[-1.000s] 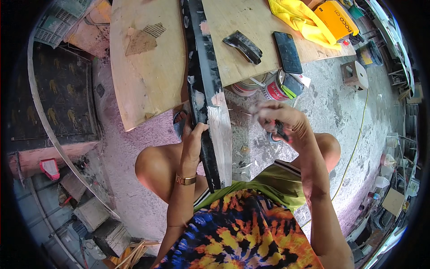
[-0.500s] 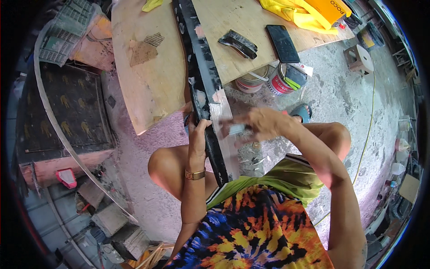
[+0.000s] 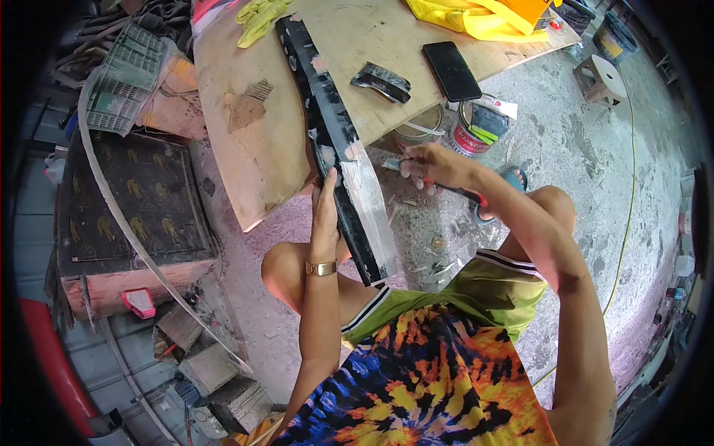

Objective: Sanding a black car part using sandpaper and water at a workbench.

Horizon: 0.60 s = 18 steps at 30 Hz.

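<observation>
A long black bar (image 3: 343, 204), patched with pinkish and grey-white filler, slants from the wooden tabletop down toward my lap. My left hand (image 3: 325, 219) grips its left edge, the thumb along the top and the other fingers hidden beneath. Smooth pale filler (image 3: 364, 189) coats the right face of its near half. Just right of the bar and apart from it, my right hand (image 3: 440, 167) is closed around a flat-bladed scraper (image 3: 476, 197) with a red-and-black handle. The blade points left toward the bar.
On the wooden tabletop (image 3: 279, 160) lie a phone (image 3: 451, 70), a short black piece (image 3: 381, 82), yellow gloves (image 3: 258, 18) and a yellow cloth (image 3: 465, 16). Open cans (image 3: 468, 137) stand below its edge. A stool (image 3: 601, 80) is farther right; a dark box (image 3: 137, 201) stands left.
My right hand has moved off the bar's filled face, up and to the right, with the scraper. My left hand keeps its grip on the bar. The whole view has shifted slightly.
</observation>
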Each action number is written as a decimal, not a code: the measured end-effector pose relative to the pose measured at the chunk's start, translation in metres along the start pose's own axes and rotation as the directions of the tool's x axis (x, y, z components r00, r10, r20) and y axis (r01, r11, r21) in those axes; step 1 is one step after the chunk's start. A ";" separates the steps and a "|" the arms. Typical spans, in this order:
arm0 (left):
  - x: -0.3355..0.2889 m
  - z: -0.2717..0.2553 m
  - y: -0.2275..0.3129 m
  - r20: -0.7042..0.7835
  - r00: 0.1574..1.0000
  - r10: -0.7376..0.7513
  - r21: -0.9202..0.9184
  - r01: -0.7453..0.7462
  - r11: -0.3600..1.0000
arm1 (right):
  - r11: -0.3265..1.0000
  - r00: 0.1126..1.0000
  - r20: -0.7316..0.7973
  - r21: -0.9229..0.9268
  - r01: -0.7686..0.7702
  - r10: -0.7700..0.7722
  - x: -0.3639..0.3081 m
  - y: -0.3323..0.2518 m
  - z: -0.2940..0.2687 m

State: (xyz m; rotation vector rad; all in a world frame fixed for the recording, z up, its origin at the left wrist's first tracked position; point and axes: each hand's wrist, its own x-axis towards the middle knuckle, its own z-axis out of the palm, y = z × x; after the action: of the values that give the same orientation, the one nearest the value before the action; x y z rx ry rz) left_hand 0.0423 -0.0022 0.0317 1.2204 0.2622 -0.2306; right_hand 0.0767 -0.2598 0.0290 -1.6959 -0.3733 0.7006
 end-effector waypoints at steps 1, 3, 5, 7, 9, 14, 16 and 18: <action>0.000 -0.001 0.000 -0.002 1.000 0.002 0.008 -0.002 1.000 | 1.000 1.000 0.000 0.005 0.006 -0.006 0.003 0.001 -0.006; 0.003 -0.005 -0.002 0.006 0.998 0.059 0.142 -0.059 0.988 | 0.994 0.996 -0.043 0.083 -0.068 0.072 0.007 0.003 -0.014; 0.003 -0.011 -0.003 -0.011 0.997 0.073 0.181 -0.070 0.981 | 0.988 0.995 -0.075 0.143 -0.055 0.066 0.011 0.008 -0.008; 0.002 -0.014 -0.003 -0.025 0.996 0.081 0.216 -0.074 0.974 | 0.970 0.985 -0.105 0.216 -0.113 0.139 0.008 -0.003 0.005; 0.003 -0.018 0.001 -0.052 0.998 -0.023 0.204 0.033 0.978 | 0.958 0.990 -0.068 0.268 -0.104 0.127 0.016 0.007 0.014; 0.000 -0.021 0.001 -0.046 0.994 -0.098 0.059 0.100 0.993 | 0.959 0.951 -0.125 -0.075 0.274 -0.282 0.010 -0.003 0.025; 0.001 -0.024 -0.003 -0.032 0.995 -0.093 0.026 0.094 0.995 | 0.707 0.807 -0.065 -0.528 0.471 -0.586 0.006 -0.012 0.025; 0.003 -0.027 -0.002 -0.021 0.996 -0.085 0.029 0.085 0.996 | 0.725 0.893 -0.013 -0.590 0.357 -0.450 0.006 -0.023 0.024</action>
State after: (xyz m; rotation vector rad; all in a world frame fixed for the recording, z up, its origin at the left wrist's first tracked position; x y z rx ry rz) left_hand 0.0427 0.0228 0.0202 1.2429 0.3291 -0.2973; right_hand 0.0693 -0.2325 0.0473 -2.1209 -0.8870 0.1126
